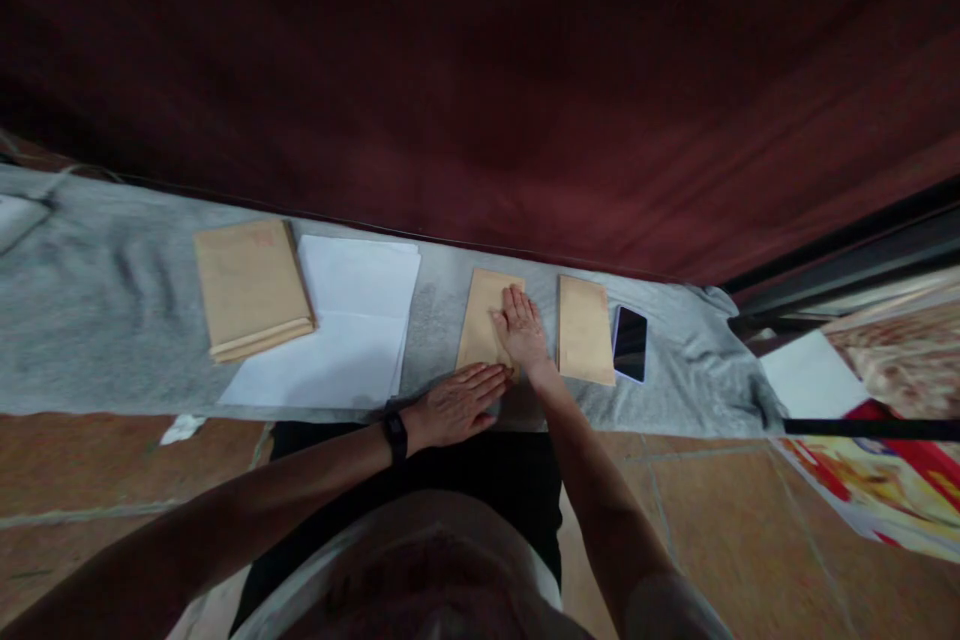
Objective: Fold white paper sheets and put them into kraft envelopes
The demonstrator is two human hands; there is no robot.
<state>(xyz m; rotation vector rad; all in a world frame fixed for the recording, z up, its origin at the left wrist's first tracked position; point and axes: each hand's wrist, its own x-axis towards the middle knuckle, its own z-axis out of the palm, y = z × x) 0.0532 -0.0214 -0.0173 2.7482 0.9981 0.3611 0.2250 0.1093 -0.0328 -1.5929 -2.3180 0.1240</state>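
A brown paper envelope (480,315) lies flat on the grey cloth in front of me. My right hand (523,328) rests palm down on its right side, fingers stretched out toward the far edge. Across the near end of the envelope lies my left hand (463,403), flat with its fingers pointing right. Neither hand grips anything. Just right of my right hand is another brown envelope, or a thin pile of them (586,328). White paper sheets (352,320) with a crease across the middle lie to the left of the envelope under my hands.
A thick stack of brown envelopes (251,285) partly covers the white sheets. A phone (630,344) lies at the right. The grey cloth (135,300) covers a narrow surface, with a dark red panel (480,100) behind. A colourful printed box (892,480) is at lower right.
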